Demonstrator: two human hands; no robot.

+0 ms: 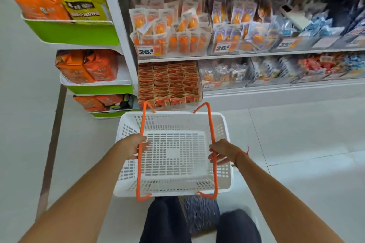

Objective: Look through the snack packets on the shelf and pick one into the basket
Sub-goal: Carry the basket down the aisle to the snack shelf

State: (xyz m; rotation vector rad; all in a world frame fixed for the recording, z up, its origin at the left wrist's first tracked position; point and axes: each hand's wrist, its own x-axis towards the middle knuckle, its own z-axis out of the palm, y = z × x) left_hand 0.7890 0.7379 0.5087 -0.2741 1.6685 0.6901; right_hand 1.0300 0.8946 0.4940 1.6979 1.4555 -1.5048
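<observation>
The basket (173, 154) hangs low in front of the person, white and slotted, with nothing in it. Each hand has a clenched grip on one orange handle: the left hand (133, 148) wraps the left handle (140, 144), and the right hand (221, 152) wraps the right handle (213, 136). So neither hand is free to pick anything yet.

The snack packets (169, 31) lie ahead of and above both hands, on the shelf (171, 58) beyond the basket's far rim. They stand upright in clear bins, long axis vertical, faces toward the aisle, overlapping one another. A second bin of similar packets (239, 25) sits just to the right of the first. Lower down, right behind the far rim, a block of small orange boxes (169, 83) is stacked tight.

The orange packets lie nearly straight ahead of the basket's middle, so neither hand is clearly nearer; the second bin lies more toward the right hand. I judge the move turns on letting one handle go while the other hand bears the basket, then reaching forward and up over the far rim. With one handle dropped the basket will likely tilt, so a packet should be lowered into it from above.
</observation>
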